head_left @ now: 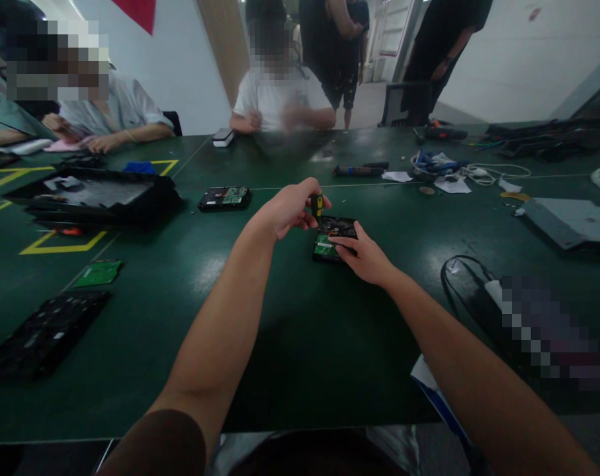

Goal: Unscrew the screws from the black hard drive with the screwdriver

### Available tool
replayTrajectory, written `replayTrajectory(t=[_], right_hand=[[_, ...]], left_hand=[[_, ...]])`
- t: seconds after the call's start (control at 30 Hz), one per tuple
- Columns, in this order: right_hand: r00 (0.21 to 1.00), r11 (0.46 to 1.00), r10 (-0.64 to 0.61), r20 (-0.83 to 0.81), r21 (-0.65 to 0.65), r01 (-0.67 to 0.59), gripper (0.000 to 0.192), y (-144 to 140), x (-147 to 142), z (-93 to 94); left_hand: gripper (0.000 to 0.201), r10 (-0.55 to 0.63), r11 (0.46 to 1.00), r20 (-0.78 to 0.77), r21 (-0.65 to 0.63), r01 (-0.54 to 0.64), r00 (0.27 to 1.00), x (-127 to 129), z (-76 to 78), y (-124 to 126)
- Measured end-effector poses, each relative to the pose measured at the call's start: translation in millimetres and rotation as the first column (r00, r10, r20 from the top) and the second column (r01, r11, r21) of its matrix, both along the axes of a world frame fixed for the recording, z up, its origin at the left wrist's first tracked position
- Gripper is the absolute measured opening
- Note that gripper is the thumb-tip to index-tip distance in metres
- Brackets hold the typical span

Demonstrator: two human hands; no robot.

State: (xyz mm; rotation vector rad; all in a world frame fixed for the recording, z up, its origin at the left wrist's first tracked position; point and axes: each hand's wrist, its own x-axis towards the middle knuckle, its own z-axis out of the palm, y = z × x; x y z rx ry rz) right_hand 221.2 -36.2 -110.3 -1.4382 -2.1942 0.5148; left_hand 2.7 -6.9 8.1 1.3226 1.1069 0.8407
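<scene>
My left hand (300,208) is closed on the handle of a small black and yellow screwdriver (317,206), held upright. Its tip points down at a hard drive (324,248) with a green circuit board, which lies on the dark green table in front of me. Whether the tip sits in a screw is too small to tell. Resting on the drive's right side, my right hand (364,254) has its fingers stretched across the board and the black casing. A second hard drive (224,198) lies farther off to the left, apart from both hands.
At left are stacked black trays (101,198), a green circuit board (99,272) and a black panel (46,330). A grey metal box (570,221) and a cable (466,258) lie at right. An electric screwdriver (359,170) lies beyond the drive. People sit across the table.
</scene>
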Motion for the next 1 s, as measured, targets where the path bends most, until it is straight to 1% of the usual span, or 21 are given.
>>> replayTrajectory(t=[0.1, 0.3, 0.43, 0.57, 0.83, 1.0], right_hand=[[1.000, 1.000, 0.001, -0.004, 0.001, -0.001, 0.039, 0.6, -0.1, -0.7], [1.000, 1.000, 0.010, -0.014, 0.023, -0.010, 0.039, 2.1, -0.1, -4.1], [1.000, 1.000, 0.005, -0.003, 0.020, -0.005, 0.039, 3.2, 0.7, -6.2], [1.000, 1.000, 0.008, -0.005, 0.016, -0.008, 0.040, 3.4, 1.5, -6.6], [1.000, 1.000, -0.001, -0.016, 0.013, 0.001, 0.039, 2.9, 1.7, -7.2], [1.000, 1.000, 0.015, -0.010, 0.025, -0.015, 0.040, 4.2, 2.7, -9.4]], left_hand=[[0.030, -0.008, 1.000, -0.013, 0.012, 0.009, 1.000, 0.5, -0.9, 0.4], [0.029, -0.036, 0.995, 0.084, -0.089, 0.043, 0.996, 3.1, -2.5, 1.2], [0.028, -0.019, 0.998, 0.044, -0.064, 0.022, 0.999, 2.8, -1.0, 0.5], [0.030, -0.045, 0.998, 0.007, -0.044, 0.046, 0.999, 2.4, 0.2, -1.2], [0.033, -0.093, 0.990, 0.057, -0.100, 0.098, 0.994, 1.6, -4.7, 1.7], [0.028, -0.131, 0.988, 0.046, -0.074, 0.135, 0.990, -2.7, -3.1, 2.6]])
